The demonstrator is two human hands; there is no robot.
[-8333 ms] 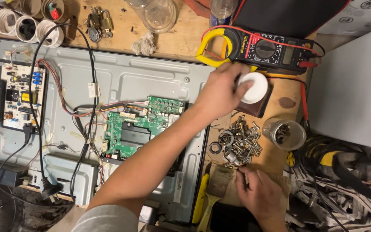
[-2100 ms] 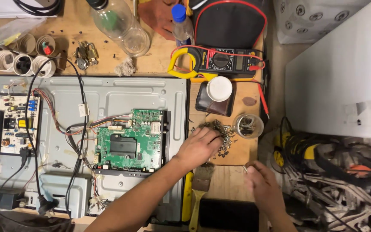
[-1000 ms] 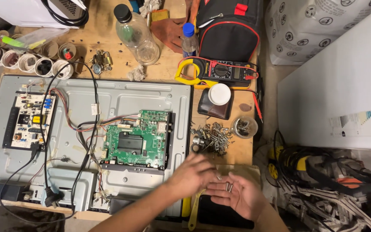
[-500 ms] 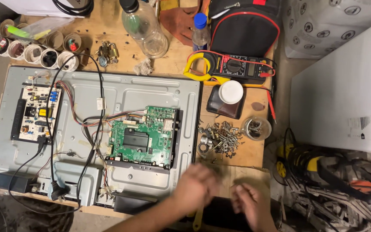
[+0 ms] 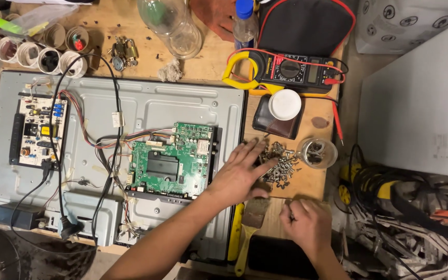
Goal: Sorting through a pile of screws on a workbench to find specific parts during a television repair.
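Reaching over the bench edge, the left hand [image 5: 239,173] lies flat with fingers spread, fingertips touching the screw pile [image 5: 278,163] on the wooden bench [image 5: 307,181]. The right hand [image 5: 307,225] is loosely curled near the bench's front edge; whether it pinches a screw I cannot tell. Judging from this, the work is partway: the panel's [image 5: 182,103] back cover is already off, both boards remain mounted, the green board [image 5: 169,163] and the white board [image 5: 35,132], and the screws lie loose, with only a few in the small jar [image 5: 317,153] just beside the pile. A white round lid [image 5: 284,105] sits on a dark wallet above the pile. At right, a large white box [image 5: 416,114] carries a small black printed label at its lower edge, and 1 patterned white carton [image 5: 395,23] stands behind it.
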